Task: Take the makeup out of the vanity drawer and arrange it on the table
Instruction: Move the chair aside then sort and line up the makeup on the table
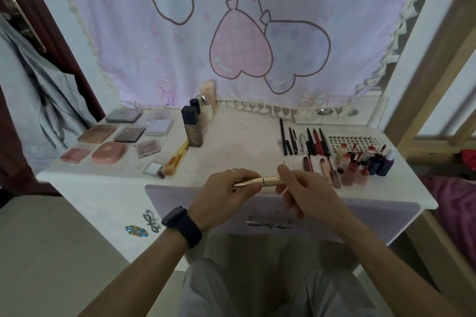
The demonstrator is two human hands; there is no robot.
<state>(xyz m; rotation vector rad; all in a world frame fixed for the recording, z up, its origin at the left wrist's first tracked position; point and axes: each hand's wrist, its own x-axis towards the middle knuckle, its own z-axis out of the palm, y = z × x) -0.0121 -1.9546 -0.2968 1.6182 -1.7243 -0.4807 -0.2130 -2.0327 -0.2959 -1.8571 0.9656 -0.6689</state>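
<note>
A slim gold tube (260, 180) lay level between the person's two hands, just above the front edge of the table (242, 141) and over the lilac drawer front (175, 198). The left hand (224, 195) curled its fingers round one end, and the right hand (306, 190) pinched the other. Compacts (123, 134) lay in rows at the table's left. A dark bottle (192, 130) stood nearer the middle, with pencils (304, 140) lined up at the right.

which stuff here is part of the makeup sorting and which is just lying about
Part of the job: gold tube gripped by left hand and right hand; compacts; dark bottle; brushes; pencils; lip tubes; drawer.
Just lying about: balloon curtain; grey garment; wooden frame; pink fabric.
</note>
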